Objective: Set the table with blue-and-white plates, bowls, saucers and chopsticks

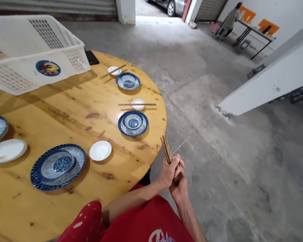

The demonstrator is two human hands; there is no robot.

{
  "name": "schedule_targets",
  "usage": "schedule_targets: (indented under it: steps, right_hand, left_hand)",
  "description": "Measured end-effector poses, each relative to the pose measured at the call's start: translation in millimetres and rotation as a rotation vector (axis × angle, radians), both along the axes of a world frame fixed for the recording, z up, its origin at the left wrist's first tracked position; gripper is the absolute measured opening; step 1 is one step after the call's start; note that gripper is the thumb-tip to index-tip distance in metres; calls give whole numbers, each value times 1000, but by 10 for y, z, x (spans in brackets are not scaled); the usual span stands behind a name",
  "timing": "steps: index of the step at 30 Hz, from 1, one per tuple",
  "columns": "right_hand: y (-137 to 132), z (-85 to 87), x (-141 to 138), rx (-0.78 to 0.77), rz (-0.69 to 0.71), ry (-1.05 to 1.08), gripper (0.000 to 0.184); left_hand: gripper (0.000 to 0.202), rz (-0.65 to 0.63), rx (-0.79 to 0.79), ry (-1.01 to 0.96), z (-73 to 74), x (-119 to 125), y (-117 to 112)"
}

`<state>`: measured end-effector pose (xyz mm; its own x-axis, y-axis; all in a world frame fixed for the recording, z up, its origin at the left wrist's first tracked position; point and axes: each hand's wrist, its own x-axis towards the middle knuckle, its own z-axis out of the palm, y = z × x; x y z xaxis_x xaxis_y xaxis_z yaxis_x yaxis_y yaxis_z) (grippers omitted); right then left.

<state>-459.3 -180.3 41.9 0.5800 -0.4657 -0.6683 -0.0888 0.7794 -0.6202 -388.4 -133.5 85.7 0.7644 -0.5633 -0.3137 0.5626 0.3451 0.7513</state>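
A bundle of brown wooden chopsticks [166,150] is held off the table's edge, tips pointing up and away. My left hand [169,171] grips it from the left, fingers closed round it. Below, my right hand [179,186] wraps the lower part of the same bundle. Nearest on the table is a blue-patterned plate [126,131] with a bowl [133,121] on it. Beyond it, a pair of chopsticks [147,104] lies across a small white dish [138,107]. Closer to me, another small white dish [100,150] sits beside a larger-looking blue plate and bowl [35,173].
A white plastic basket [22,77] stands at the far left of the round wooden table [96,124]. Farther along is another place setting with a blue plate [128,88]. A white pillar [262,80] rises at right. A person [228,22] sits at a distant table.
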Motion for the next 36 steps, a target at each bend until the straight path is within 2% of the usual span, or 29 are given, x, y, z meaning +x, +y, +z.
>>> schedule_targets:
  steps: [3,6,9,12,14,16,18,21,24,27,30,33,36]
  right_hand:
    - [-47,-5,271,-87,76,54,16]
    - [-26,18,535,-170,177,87,24]
    - [27,54,784,-215,375,65,36]
    - [64,82,1008,-200,587,-4,45]
    - [21,97,1173,-279,691,-38,45]
    - [-117,114,1391,-528,776,-66,40]
    - [-346,133,1694,-911,859,-101,35]
    - [-745,149,2307,-1503,972,-145,33]
    - [-1032,107,2995,-1888,1056,-154,38]
    - [-1135,-12,3584,-2091,1162,-132,46]
    - [-1119,-143,3989,-2195,1286,-123,46]
    - [-1080,-218,4234,-2242,1433,-132,38]
    - [-1083,-243,4360,-2262,1600,-143,29]
  left_hand:
    - [58,48,47,-8,9,207,13]
    - [57,151,98,4,28,373,123]
    - [56,316,88,53,53,554,255]
    - [56,506,8,126,80,753,371]
    - [56,602,-41,162,97,868,444]
    - [55,679,-70,175,108,952,514]
    - [54,756,-81,177,111,1011,570]
    - [52,872,-75,187,104,1085,601]
    - [51,967,-62,197,106,1180,561]
    - [50,1036,-53,191,131,1288,462]
    - [49,1084,-43,171,167,1393,319]
    - [48,1103,-24,168,186,1502,152]
    - [50,1117,-2,189,188,1635,-29]
